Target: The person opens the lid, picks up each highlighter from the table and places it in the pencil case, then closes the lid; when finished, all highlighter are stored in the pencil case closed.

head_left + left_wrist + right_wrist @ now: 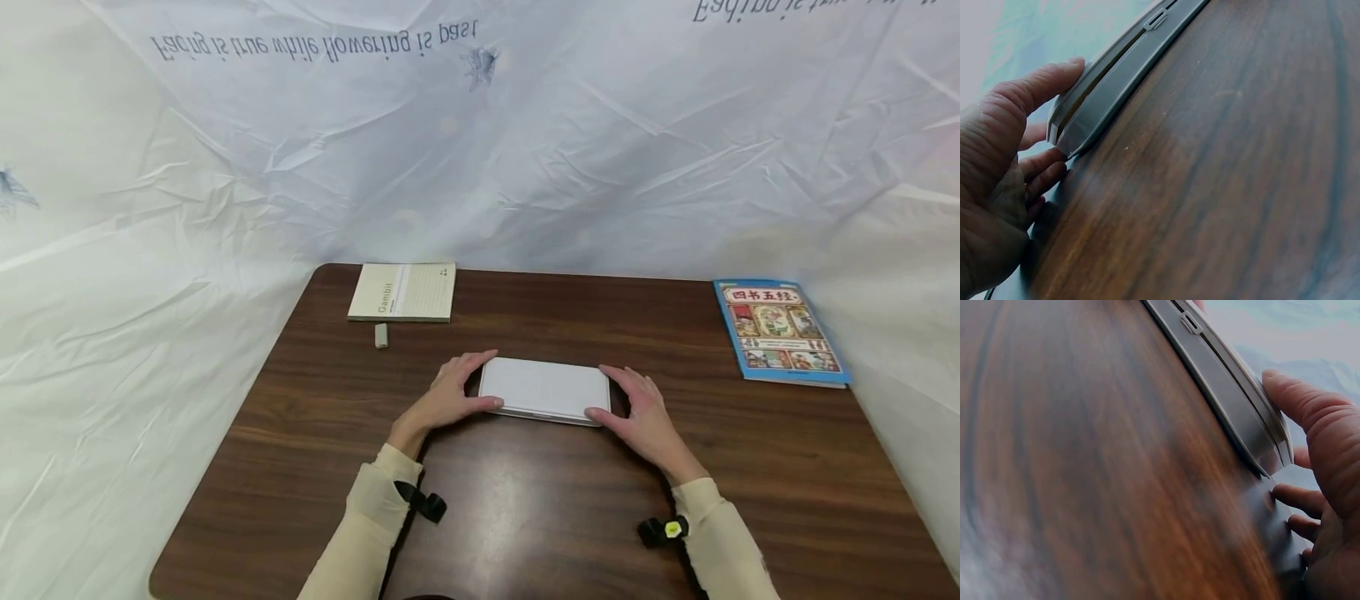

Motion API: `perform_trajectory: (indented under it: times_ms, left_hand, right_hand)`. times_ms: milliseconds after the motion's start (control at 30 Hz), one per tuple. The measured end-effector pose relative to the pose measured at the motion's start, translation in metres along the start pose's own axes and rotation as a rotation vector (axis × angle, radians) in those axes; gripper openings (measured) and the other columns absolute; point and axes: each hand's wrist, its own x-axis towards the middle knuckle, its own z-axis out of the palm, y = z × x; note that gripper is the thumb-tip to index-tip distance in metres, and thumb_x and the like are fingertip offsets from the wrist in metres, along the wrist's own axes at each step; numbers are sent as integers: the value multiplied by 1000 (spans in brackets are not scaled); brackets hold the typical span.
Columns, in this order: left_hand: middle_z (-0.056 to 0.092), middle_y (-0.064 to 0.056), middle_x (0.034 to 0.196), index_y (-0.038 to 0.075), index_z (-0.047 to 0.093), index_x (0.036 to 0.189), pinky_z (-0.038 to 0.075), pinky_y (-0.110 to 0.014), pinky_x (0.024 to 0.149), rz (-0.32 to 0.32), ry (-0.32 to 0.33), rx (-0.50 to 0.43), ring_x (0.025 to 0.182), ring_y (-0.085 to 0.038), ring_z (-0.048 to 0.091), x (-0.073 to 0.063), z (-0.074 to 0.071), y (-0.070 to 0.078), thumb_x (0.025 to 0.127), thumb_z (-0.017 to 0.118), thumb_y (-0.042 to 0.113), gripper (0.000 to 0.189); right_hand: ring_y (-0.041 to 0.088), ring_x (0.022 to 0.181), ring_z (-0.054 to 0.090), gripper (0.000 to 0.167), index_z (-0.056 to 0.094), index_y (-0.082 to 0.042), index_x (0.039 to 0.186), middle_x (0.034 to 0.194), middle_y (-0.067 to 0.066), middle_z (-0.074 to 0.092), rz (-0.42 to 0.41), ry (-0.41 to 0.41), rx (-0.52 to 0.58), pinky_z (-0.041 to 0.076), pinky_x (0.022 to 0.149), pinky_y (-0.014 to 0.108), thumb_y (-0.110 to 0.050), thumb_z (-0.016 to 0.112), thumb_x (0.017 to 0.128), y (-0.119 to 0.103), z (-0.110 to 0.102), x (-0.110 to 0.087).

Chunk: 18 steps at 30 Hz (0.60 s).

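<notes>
A flat white lidded case (545, 388) lies on the wooden table, its long side facing me. At its left end, my left hand (450, 392) holds it, thumb at the near top edge and index finger at the far corner. My right hand (641, 414) grips the opposite end in the same way. Along the front of the case (1113, 94) in the left wrist view runs a narrow seam between lid and base, with a small latch tab (1155, 20). The right wrist view shows the thumb (1291, 394) on the lid's edge and the other fingers beside the end.
Back left on the table (525, 517) lies a cream notebook (405, 293), with a small grey-white block (381, 336) just in front of it. A blue-bordered book (780, 332) with a colourful cover lies at the right edge. White sheeting (480, 167) hangs behind the table and at both sides.
</notes>
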Motion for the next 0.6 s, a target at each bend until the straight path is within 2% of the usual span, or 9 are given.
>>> perform_trajectory:
  times_ms: [267,467,600]
  left_hand:
    - [43,-4,162,30,37,166,22,-60,122,-2,-17,14,151,-31,33,-2,0,-1,90,81,52,90]
    - [45,-7,161,26,40,165,19,-60,123,21,-1,26,151,-34,34,0,-1,-4,89,85,46,90]
    - [44,-5,162,28,38,165,19,-58,124,17,-7,42,151,-32,34,0,0,-7,89,83,50,91]
  right_hand:
    - [50,151,29,78,51,-9,154,157,28,47,8,0,-12,11,121,69,-40,83,90,-2,2,-3]
    - [50,151,29,79,51,-8,154,157,28,46,16,-5,-6,10,123,68,-41,84,90,-4,3,-1]
    - [50,151,28,79,51,-8,154,158,28,46,24,-10,4,9,123,68,-40,83,90,-4,4,0]
